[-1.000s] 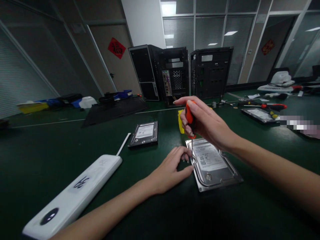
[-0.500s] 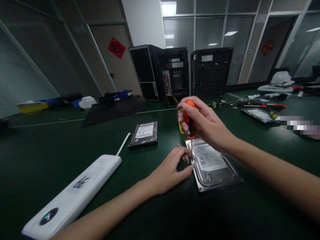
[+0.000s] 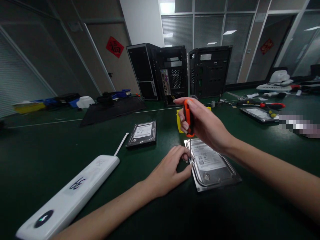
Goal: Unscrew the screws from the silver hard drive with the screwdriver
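Note:
A silver hard drive [image 3: 212, 165] lies flat on the green table [image 3: 50, 146] in front of me. My right hand [image 3: 205, 125] is closed round the orange handle of a screwdriver [image 3: 188, 118], held upright with its thin shaft down at the drive's left edge. My left hand [image 3: 170, 170] rests on the table beside that edge, fingers curled and pinched against the drive next to the screwdriver tip.
A second hard drive [image 3: 142, 133] lies further back on the left. A long white device [image 3: 67, 196] lies at the near left. Two open black computer cases [image 3: 175, 71] stand behind, with a yellow object [image 3: 179, 121], another drive [image 3: 260, 114] and tools at the right.
My right hand's fingers have shifted round the screwdriver handle, as in twisting it. The view has drifted slightly; my left hand stays by the drive's edge.

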### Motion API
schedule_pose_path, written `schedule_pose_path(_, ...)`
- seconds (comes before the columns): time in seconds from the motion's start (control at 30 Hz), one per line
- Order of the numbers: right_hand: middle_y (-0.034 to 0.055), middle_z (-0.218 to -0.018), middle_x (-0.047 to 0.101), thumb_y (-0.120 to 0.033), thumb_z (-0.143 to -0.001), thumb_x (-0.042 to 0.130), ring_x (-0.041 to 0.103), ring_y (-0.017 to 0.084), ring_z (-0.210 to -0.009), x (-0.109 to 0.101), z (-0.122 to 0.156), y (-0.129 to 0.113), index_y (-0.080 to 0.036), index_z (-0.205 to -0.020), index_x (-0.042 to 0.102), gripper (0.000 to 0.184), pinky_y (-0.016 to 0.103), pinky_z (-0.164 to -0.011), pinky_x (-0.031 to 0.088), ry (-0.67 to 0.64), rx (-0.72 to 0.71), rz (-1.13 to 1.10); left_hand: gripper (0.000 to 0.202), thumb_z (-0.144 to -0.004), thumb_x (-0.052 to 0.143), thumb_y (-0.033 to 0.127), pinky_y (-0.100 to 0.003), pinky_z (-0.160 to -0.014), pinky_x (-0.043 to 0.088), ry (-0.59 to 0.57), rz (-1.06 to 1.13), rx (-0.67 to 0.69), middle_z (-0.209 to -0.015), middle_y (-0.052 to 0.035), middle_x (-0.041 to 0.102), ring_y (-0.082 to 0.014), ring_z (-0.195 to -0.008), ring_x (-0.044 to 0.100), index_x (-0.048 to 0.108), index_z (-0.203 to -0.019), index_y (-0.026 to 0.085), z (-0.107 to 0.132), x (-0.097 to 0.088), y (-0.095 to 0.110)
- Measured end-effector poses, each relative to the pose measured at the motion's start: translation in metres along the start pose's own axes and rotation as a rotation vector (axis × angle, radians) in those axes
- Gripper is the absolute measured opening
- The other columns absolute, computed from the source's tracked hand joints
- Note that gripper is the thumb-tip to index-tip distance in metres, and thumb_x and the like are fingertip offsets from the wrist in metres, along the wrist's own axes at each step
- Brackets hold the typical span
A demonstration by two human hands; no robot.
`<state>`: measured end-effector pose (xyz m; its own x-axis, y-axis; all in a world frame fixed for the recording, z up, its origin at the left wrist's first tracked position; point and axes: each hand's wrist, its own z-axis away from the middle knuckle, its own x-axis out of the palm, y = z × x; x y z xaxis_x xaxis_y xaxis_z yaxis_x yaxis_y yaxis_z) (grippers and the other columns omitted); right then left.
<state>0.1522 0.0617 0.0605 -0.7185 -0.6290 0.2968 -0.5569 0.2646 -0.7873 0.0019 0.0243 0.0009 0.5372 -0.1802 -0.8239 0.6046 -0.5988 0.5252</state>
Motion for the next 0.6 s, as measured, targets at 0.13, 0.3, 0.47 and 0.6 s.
schedule_pose_path(0.13, -0.0022, -0.080, 0.049, -0.026, -0.086, 0.050, 0.047, 0.006, -0.062, -0.0029, -0.0002, 0.0006, -0.021, -0.093, 0.047, 0.009, 0.021, -0.058, 0.044, 0.020, 0.005, 0.001, 0.010, -0.084, 0.050, 0.022, -0.028, -0.080, 0.040, 0.005, 0.015, 0.000, -0.090, -0.0016, 0.048, -0.0165, -0.087, 0.048, 0.047, -0.093, 0.019, 0.0002, 0.0011, -0.0022)
schedule_pose_path(0.3, -0.0026, -0.078, 0.054, -0.027, -0.083, 0.056, 0.048, 0.006, -0.057, -0.0050, 0.0013, 0.0027, -0.023, -0.095, 0.042, 0.019, 0.020, -0.052, 0.040, -0.013, -0.006, 0.034, 0.013, -0.085, 0.050, 0.024, -0.029, -0.081, 0.040, 0.000, 0.046, -0.001, -0.092, -0.0025, 0.050, -0.0171, -0.088, 0.048, 0.048, -0.096, 0.019, 0.0009, 0.0002, -0.0031)
schedule_pose_path(0.47, -0.0031, -0.071, 0.045, -0.035, -0.090, 0.040, 0.038, 0.006, -0.052, -0.0013, 0.0041, 0.0024, -0.021, -0.104, 0.049, 0.021, 0.020, -0.047, 0.033, -0.033, 0.020, 0.000, 0.012, -0.085, 0.050, 0.024, -0.029, -0.081, 0.041, -0.004, 0.050, 0.006, -0.092, -0.0028, 0.050, -0.0175, -0.088, 0.049, 0.048, -0.096, 0.019, 0.0007, -0.0004, -0.0033)
schedule_pose_path(0.6, -0.0016, -0.075, 0.045, -0.033, -0.092, 0.038, 0.042, 0.007, -0.058, -0.0015, 0.0034, 0.0013, -0.019, -0.103, 0.052, 0.023, 0.021, -0.054, 0.037, -0.034, 0.029, 0.000, 0.012, -0.085, 0.050, 0.024, -0.030, -0.082, 0.041, -0.004, 0.044, 0.003, -0.093, -0.0033, 0.050, -0.0178, -0.089, 0.049, 0.048, -0.095, 0.018, 0.0007, -0.0004, -0.0029)
